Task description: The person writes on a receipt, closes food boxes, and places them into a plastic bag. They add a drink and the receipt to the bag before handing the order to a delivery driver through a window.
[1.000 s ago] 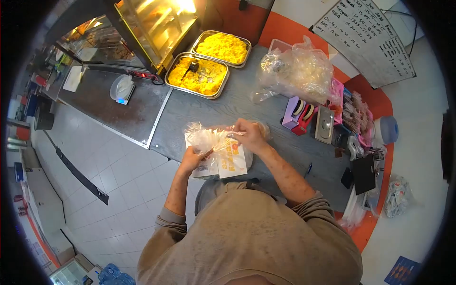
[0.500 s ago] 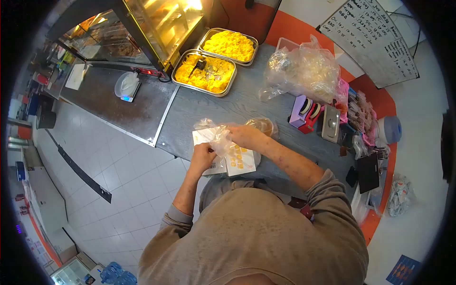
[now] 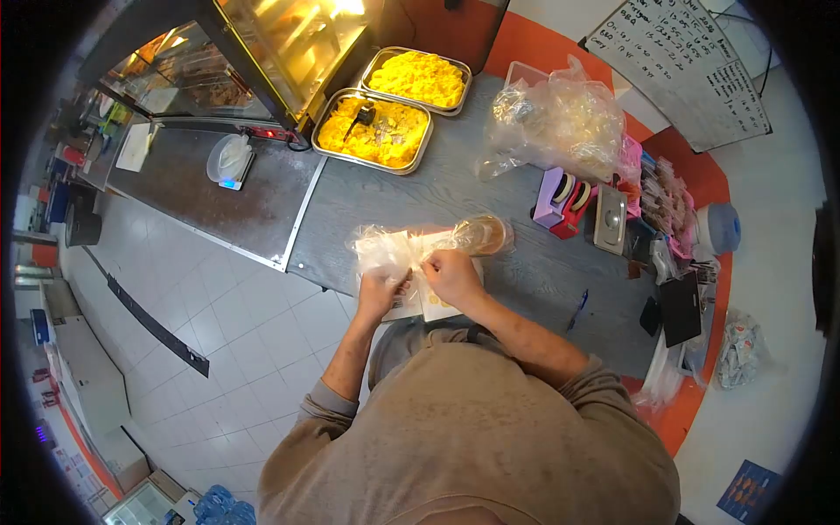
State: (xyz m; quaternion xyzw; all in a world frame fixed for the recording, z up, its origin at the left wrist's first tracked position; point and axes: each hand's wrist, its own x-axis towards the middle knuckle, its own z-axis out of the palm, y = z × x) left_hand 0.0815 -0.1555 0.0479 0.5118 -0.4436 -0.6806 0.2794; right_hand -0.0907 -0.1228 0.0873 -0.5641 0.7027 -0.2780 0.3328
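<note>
A clear plastic bag [image 3: 383, 248] is pinched between my two hands, close to the counter's front edge. My left hand [image 3: 379, 290] has its fingers closed on the bag's lower right part. Right beside it, my right hand [image 3: 450, 276] is closed on the same plastic. White printed paper or boxes [image 3: 436, 307] lie under both hands, partly covered by them. Just behind my right hand sits a clear-wrapped round container [image 3: 481, 234] with something brownish in it; its contents are hard to make out.
Two metal trays of yellow food [image 3: 374, 131] stand by a lit glass display case [image 3: 293, 52]. A scale with a bowl [image 3: 231, 161] is at left. Tape dispensers [image 3: 563, 203], a large plastic bag [image 3: 560, 122] and a blue pen [image 3: 577, 310] are to the right.
My right hand has moved down and nearer my left hand. The plastic bag has shifted left and spread out. The blue pen, previously hidden by my right forearm, now shows.
</note>
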